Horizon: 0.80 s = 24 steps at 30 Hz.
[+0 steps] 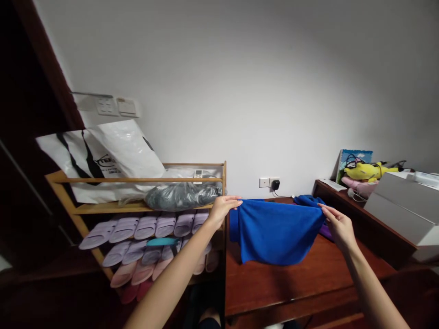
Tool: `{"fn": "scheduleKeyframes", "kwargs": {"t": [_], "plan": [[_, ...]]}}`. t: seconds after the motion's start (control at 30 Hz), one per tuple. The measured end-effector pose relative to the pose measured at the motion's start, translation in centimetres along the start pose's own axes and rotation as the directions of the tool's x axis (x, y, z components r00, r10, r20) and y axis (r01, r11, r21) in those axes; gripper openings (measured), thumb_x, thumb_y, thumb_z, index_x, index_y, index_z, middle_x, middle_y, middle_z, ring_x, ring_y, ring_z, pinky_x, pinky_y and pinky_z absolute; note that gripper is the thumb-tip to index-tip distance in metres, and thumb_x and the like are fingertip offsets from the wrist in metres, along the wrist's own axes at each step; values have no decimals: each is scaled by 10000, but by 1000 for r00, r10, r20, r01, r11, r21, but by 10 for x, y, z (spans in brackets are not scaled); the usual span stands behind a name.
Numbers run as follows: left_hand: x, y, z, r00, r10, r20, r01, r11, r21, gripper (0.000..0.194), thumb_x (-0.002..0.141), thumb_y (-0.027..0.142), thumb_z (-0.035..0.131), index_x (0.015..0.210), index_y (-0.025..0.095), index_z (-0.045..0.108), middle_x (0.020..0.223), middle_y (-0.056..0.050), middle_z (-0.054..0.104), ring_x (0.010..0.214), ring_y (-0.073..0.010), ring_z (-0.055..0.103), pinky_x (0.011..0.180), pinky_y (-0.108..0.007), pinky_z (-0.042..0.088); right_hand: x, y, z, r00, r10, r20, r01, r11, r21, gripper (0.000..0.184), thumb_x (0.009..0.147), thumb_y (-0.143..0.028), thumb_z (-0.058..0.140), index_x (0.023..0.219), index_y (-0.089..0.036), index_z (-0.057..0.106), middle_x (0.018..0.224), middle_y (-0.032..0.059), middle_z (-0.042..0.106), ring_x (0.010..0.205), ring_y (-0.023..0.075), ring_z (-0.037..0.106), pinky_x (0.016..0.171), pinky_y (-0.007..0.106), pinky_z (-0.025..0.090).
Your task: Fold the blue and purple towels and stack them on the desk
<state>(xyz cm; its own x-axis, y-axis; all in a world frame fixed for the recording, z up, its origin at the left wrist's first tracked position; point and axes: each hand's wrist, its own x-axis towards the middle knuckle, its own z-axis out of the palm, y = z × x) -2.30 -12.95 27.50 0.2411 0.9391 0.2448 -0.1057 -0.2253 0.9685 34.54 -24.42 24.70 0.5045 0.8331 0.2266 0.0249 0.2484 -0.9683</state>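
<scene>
A blue cloth [276, 230] hangs spread between both of my hands above a dark red-brown wooden table [274, 288]. My left hand [222, 208] pinches its upper left corner, fingers closed on the fabric. My right hand [338, 224] grips the upper right corner in the same way. The cloth's lower edge hangs close to the tabletop; whether it touches I cannot tell. More blue fabric [308, 200] lies bunched behind the right corner.
A wooden shoe rack [137, 208] with several pale slippers stands left of the table, with a white bag [103, 157] and a grey plastic bundle [181, 194] on top. At the right are grey boxes [404, 205], a yellow plush toy [366, 171] and a wall socket [269, 183].
</scene>
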Motion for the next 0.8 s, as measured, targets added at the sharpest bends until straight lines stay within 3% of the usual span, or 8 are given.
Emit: {"fn": "scheduleKeyframes", "kwargs": {"t": [0.2, 0.37, 0.6, 0.8], "plan": [[-4, -2, -6, 1000, 31, -1, -31, 995, 97, 394, 570, 343, 780, 894, 133, 699, 745, -53, 723, 688, -160, 648, 691, -284, 499, -1, 3, -4, 990, 21, 143, -19, 1000, -16, 484, 592, -454, 769, 998, -201, 695, 786, 35, 726, 790, 189, 652, 731, 279, 512], [-11, 3, -10, 996, 90, -2, -86, 962, 258, 281, 603, 337, 749, 813, 152, 720, 748, -66, 736, 730, -208, 668, 697, -302, 503, -10, -5, -11, 992, -68, 103, 83, 985, -154, 461, 582, -473, 768, 935, -184, 702, 814, 45, 727, 771, 192, 647, 721, 274, 519], [-56, 47, -13, 972, 233, 38, -222, 846, 486, 176, 709, 376, 672, 747, 211, 720, 746, -8, 731, 726, -189, 650, 684, -263, 489, -34, -40, -22, 989, -137, 52, 146, 937, -317, 491, 530, -579, 752, 845, -202, 730, 769, 53, 725, 735, 215, 644, 635, 255, 530], [-103, 78, -25, 952, 297, 81, -280, 726, 628, 172, 755, 396, 633, 747, 240, 704, 692, 25, 707, 657, -159, 634, 643, -227, 473, -61, -54, -35, 993, -95, 71, 114, 924, -364, 422, 549, -556, 743, 814, -229, 735, 819, 66, 725, 741, 223, 643, 651, 263, 532]]}}
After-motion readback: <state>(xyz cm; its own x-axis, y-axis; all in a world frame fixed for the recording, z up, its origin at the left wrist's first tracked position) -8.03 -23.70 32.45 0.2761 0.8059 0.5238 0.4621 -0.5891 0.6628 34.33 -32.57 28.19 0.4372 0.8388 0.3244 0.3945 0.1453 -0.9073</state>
